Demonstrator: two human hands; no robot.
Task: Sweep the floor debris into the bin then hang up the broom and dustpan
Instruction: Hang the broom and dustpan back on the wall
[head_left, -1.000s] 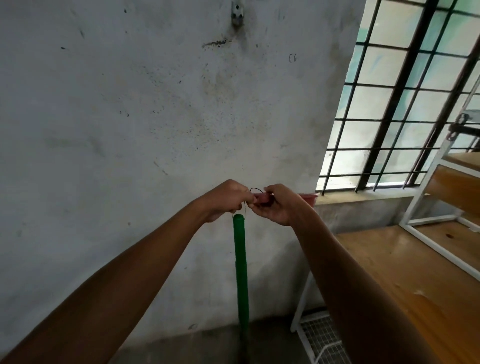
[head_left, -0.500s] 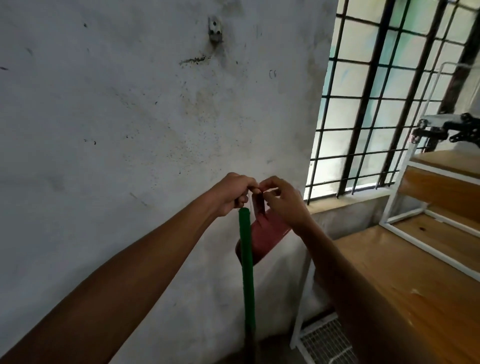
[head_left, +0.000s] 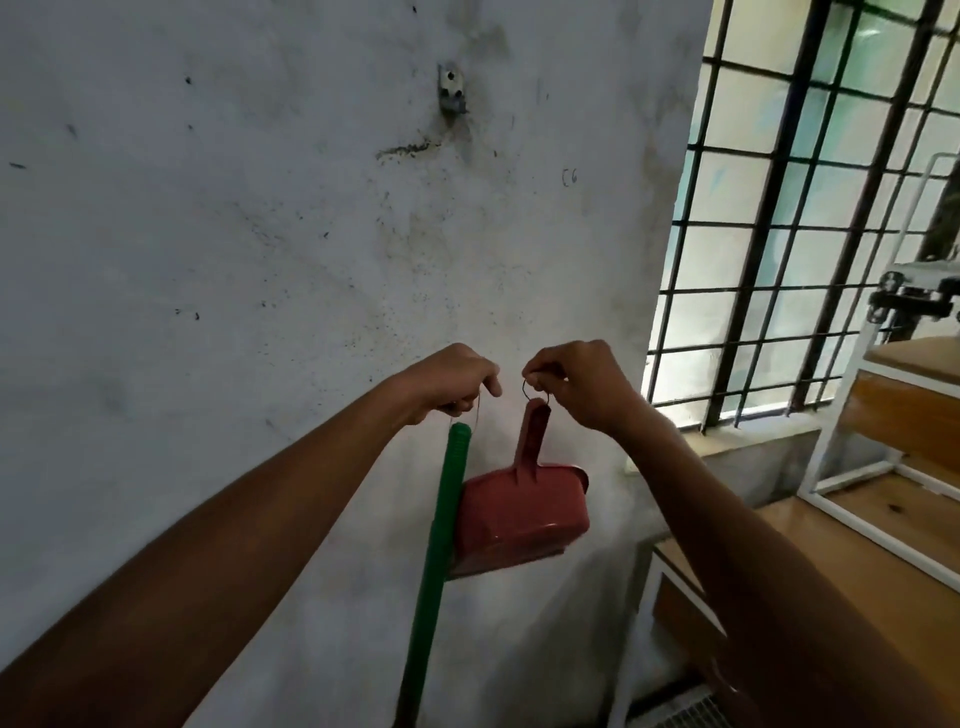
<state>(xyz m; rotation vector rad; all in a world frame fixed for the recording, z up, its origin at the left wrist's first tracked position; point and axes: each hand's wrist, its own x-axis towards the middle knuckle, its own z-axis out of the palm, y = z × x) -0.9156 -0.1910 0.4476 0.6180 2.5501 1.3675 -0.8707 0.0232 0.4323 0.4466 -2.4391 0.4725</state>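
A green broom handle hangs straight down in front of the grey wall; its head is out of view. My left hand pinches the thin string loop at the handle's top. Just to the right hangs a red dustpan, handle up and pan down. My right hand pinches the dark wire loop at the tip of its handle. A small metal hook is fixed on the wall well above both hands.
A barred window fills the upper right. White-framed wooden shelving stands at the right, close to my right arm. A wire rack sits low by the wall.
My hands have parted sideways. The dustpan now hangs in full view from my right hand. The view tilted so the wall hook sits lower in the frame.
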